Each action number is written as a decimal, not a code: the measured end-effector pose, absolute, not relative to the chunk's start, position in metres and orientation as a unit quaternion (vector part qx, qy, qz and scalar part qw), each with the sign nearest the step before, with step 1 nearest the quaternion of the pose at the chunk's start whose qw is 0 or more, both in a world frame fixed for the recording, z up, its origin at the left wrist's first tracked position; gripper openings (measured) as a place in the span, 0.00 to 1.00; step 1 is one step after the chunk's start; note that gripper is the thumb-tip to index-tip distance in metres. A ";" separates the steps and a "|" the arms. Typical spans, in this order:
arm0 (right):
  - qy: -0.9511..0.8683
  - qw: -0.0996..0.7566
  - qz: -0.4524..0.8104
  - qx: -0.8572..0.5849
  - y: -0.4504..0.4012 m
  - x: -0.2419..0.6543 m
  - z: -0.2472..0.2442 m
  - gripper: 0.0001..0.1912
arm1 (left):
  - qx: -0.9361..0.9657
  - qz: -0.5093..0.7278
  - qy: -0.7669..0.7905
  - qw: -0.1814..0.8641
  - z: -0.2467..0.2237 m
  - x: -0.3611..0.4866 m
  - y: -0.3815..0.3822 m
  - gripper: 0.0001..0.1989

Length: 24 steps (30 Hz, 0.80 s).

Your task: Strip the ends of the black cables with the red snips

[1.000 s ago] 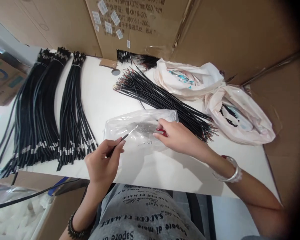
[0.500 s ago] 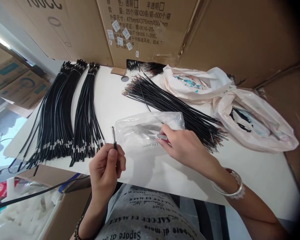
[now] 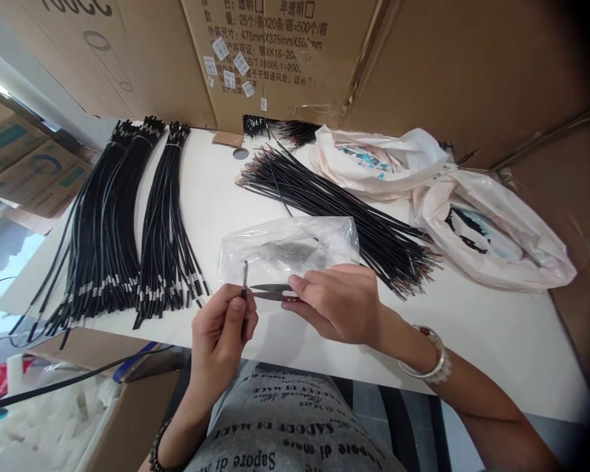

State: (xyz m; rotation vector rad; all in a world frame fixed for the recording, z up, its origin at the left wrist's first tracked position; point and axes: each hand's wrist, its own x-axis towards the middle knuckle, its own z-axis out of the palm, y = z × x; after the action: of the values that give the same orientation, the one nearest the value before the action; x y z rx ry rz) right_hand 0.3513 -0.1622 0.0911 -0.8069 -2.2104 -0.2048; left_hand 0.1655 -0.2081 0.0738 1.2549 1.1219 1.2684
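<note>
My left hand (image 3: 223,334) pinches a black cable (image 3: 244,293) upright between thumb and fingers, its stripped silvery end (image 3: 246,272) sticking up. In my right hand (image 3: 341,301) is what looks like a pair of thread snips (image 3: 271,292). Their grey blades point left, slightly parted, with the tips at the cable just above my left fingers. Whether the blades touch it, I cannot tell. Behind both hands lies a clear plastic bag (image 3: 231,252) with a dark grey mass of small pieces (image 3: 290,254) inside.
Bundles of black cables with silvery ends (image 3: 122,216) lie at left. A loose pile of black cables (image 3: 334,210) spreads behind the bag. Two whitish plastic bags (image 3: 398,147) stand at back right, before tall cardboard boxes (image 3: 285,59). A box of white pieces (image 3: 54,419) sits lower left.
My right hand has brought the snips out from over the clear bag, leftward to the cable, their blades now showing. My left hand has shifted right with the cable.
</note>
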 end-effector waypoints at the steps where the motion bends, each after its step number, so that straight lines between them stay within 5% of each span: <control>1: -0.866 0.382 -0.078 -0.314 -0.162 0.351 0.091 0.11 | 0.516 0.521 0.466 0.495 0.074 0.166 -0.208 0.15; 24: -0.877 0.338 -0.053 -0.337 -0.162 0.358 0.099 0.15 | 0.592 0.503 0.463 0.427 0.058 0.156 -0.202 0.13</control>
State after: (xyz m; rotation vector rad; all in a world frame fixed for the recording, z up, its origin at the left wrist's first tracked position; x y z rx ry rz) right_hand 0.3578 -0.1621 0.0993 -0.8777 -2.2847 -0.1378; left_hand 0.1563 -0.2022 0.0584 1.4798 1.1564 1.2561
